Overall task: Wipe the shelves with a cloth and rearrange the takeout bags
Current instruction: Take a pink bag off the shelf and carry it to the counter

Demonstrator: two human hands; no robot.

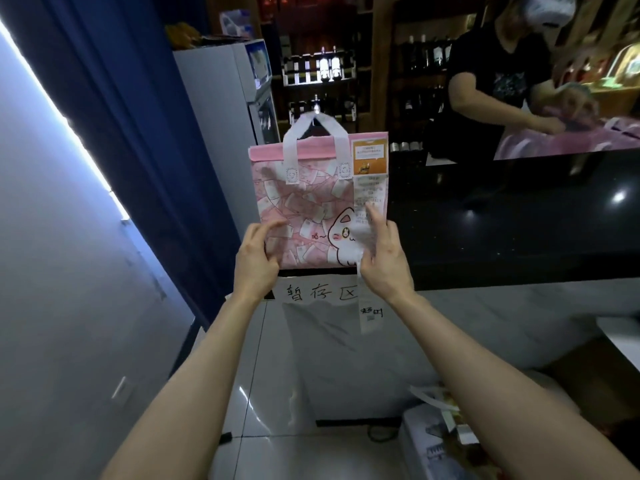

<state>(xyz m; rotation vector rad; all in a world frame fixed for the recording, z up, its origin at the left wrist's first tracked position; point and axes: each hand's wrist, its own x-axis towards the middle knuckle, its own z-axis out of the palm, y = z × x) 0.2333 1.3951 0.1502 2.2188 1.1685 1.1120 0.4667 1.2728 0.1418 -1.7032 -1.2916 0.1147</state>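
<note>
Count: one pink takeout bag point(311, 202) in hand, printed with a cartoon cat and carrying two white handle loops point(313, 128) that meet at the top. One orange label point(369, 157) sits at its upper right corner, and one long receipt strip point(371, 192) runs down the right edge and hangs past the bag's base. The bag stands upright on the near edge of the black worktop point(519, 220), at its left end. Left grip point(258, 252): fingers curled round the bag's lower left edge, holding it. Right grip point(384, 258): closed on the lower right corner, with the index finger lying straight up along the receipt. One handwritten paper sign point(318, 292) is fixed to the pale front panel below the worktop edge, directly under the bag. Worktop surface is glossy black and speckled, reflecting light spots. One second person point(495, 81) stands behind it at the far right, hands on more pink bag material point(554, 140); the number there cannot be told. Room: dark blue curtain point(138, 116) to the left, one grey cabinet point(214, 98) behind it, and dark shelves of bottles point(325, 69) at the back. The floor point(277, 410) is glossy pale tile, with one white bag point(440, 441) on it at lower right.
</note>
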